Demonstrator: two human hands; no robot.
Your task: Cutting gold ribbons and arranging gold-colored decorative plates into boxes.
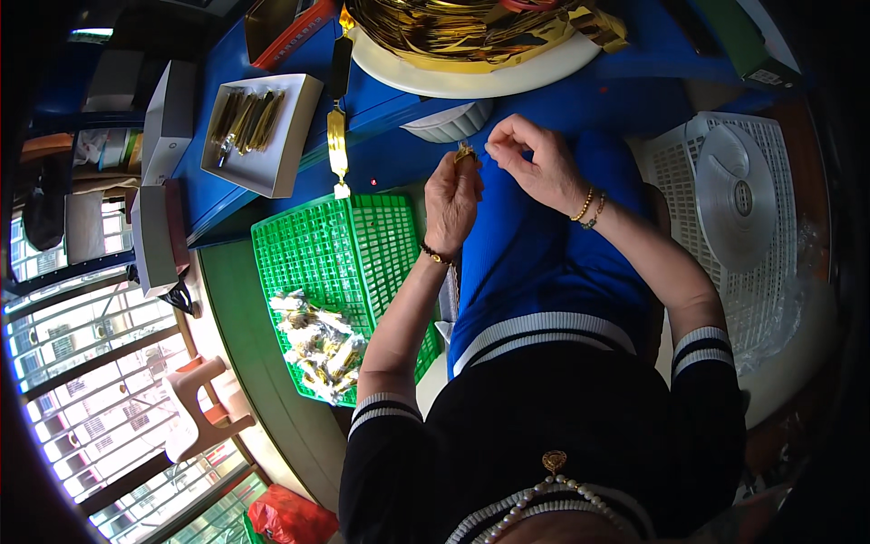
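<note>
Over my lap, my left hand (453, 199) is closed on a small gold foil packet (465, 154) that pokes out at its fingertips. Just to the right, my right hand (542, 168) has its fingers pinched together; whatever they may hold is hidden or too small to make out. The two hands are apart. A chain of gold packets (337, 145) hangs over the table's edge, left of my hands. It comes from near a white round tray (480, 83) heaped with a coiled gold strip (435, 36).
Below the hanging chain stands a green plastic basket (313, 240) with several wrapped packets (317, 349) in it. A white box (294, 136) of gold sticks lies on the blue table (213, 168). At right, a white basket (675, 163) holds a clear reel (734, 199). A stool (195, 408) stands left.
</note>
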